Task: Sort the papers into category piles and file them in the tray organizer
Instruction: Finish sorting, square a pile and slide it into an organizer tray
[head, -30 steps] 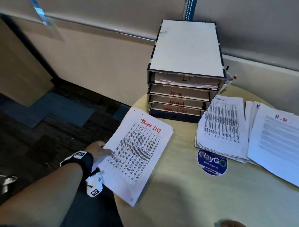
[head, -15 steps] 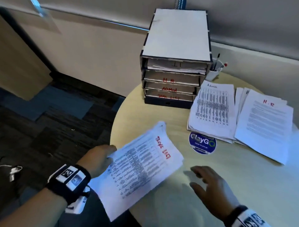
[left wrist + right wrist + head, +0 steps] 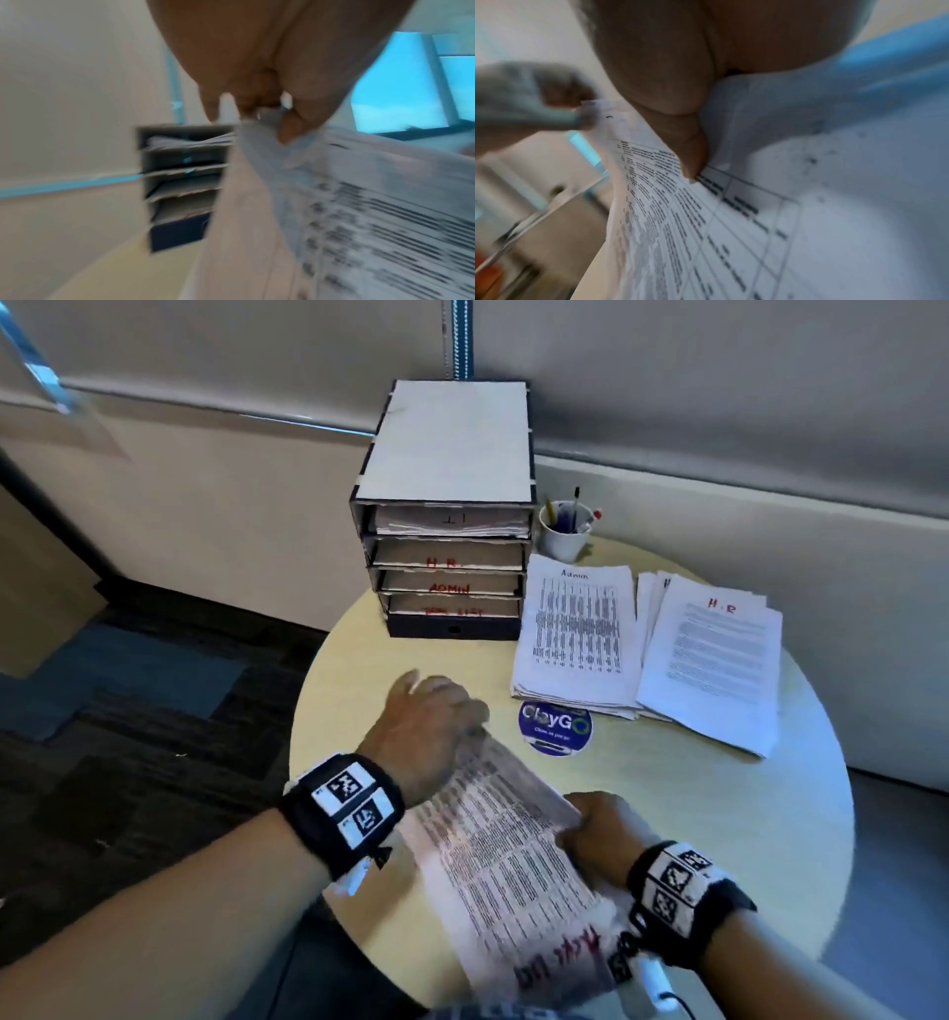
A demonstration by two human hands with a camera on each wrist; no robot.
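Note:
Both hands hold the task list stack (image 3: 513, 860), white sheets printed with tables and a red heading, above the near part of the round table (image 3: 667, 803). My left hand (image 3: 436, 721) pinches its far end, thumb on top in the left wrist view (image 3: 293, 125). My right hand (image 3: 595, 829) grips its right edge, thumb pressed on the print (image 3: 693, 160). The tray organizer (image 3: 447, 505) stands at the table's back, with shelves marked IT, H.R., ADMIN and task list. The Admin pile (image 3: 575, 634) and the H.R. pile (image 3: 714, 654) lie to its right.
A white cup of pens (image 3: 565, 531) stands right of the organizer. A round blue sticker (image 3: 554, 726) lies on the table just beyond the held stack. The wall runs behind the table and dark carpet (image 3: 128, 711) lies to the left.
The task list stack was lifted off the table's left edge, swung toward me and turned round, its red heading now nearest me. My right hand came in and took hold of its right edge.

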